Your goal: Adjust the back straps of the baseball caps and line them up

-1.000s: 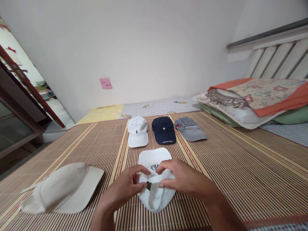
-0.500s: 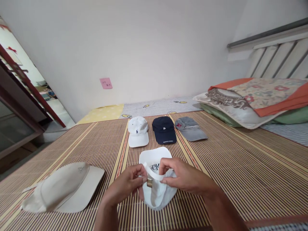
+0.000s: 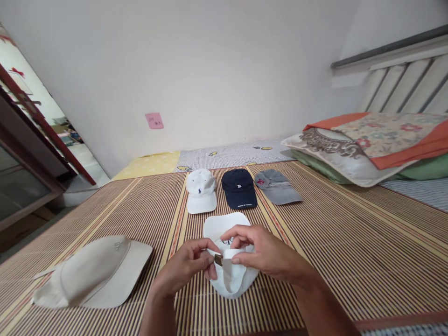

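Note:
A white cap (image 3: 241,282) with dark lettering lies on the striped mat, its brim pointing away from me. At its back, my left hand (image 3: 198,259) pinches the strap end beside a small brass-coloured buckle (image 3: 219,259). My right hand (image 3: 250,247) holds the white strap (image 3: 227,255) just right of the buckle, between thumb and fingers. Part of the lettering is hidden behind my right fingers. Whether the strap end passes into the buckle I cannot tell.
Beyond my hands stand a white cap with a small logo (image 3: 201,191), a navy cap (image 3: 239,189) and a grey cap (image 3: 277,186) in a row. A beige cap (image 3: 94,270) lies at left on the mat (image 3: 336,242). Pillows (image 3: 378,144) are stacked at the far right.
The strap, looped up between my hands before, now lies lower with its end by the buckle. My right fingers have shifted left over the lettering.

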